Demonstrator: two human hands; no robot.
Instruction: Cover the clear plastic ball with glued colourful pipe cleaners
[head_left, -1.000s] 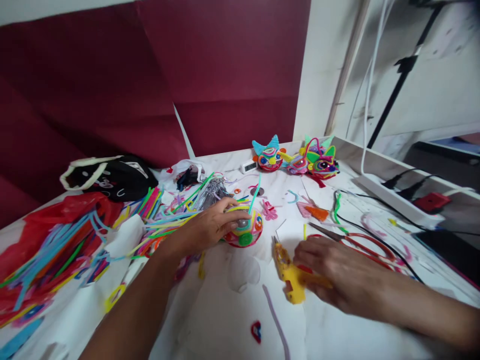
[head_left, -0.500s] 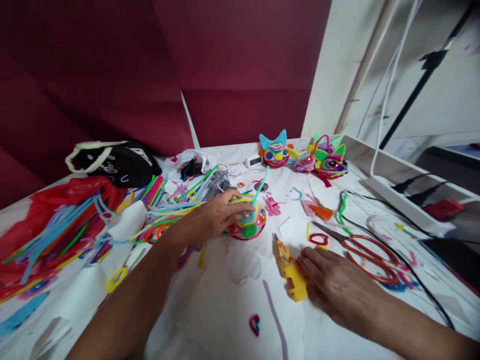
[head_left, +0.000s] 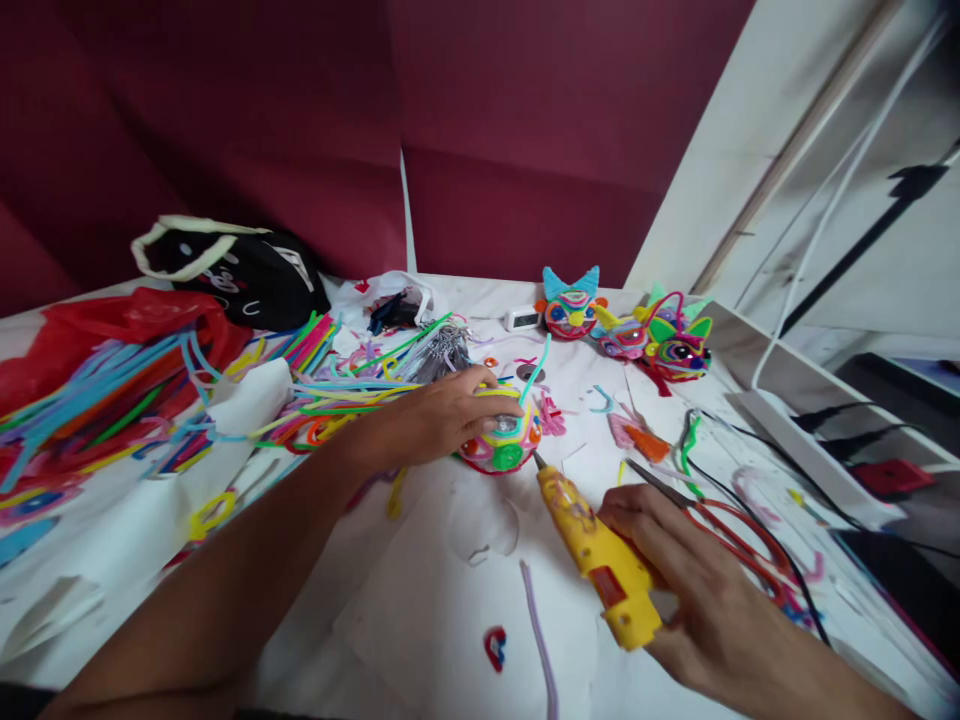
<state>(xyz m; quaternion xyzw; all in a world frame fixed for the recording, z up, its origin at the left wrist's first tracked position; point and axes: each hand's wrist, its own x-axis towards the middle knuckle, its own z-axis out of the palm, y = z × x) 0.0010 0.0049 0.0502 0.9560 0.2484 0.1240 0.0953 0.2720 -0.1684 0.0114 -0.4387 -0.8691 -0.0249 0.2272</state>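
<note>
Our left hand (head_left: 465,412) clamped on ball (head_left: 504,457), right hand (head_left: 679,555) clamped on glue gun (head_left: 592,540).
We've room at ball's six o'clock, over paper (head_left: 420,610); scissors (head_left: 739,535) crowd four.

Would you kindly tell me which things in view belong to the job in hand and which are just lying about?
In the job:
ball, left hand on it
glue gun, in right hand
probably pipe cleaners, scissors

Apparently lying about:
black bag
white display

Craft corner; glue gun (head_left: 579,528), pipe cleaners (head_left: 124,385)
</note>
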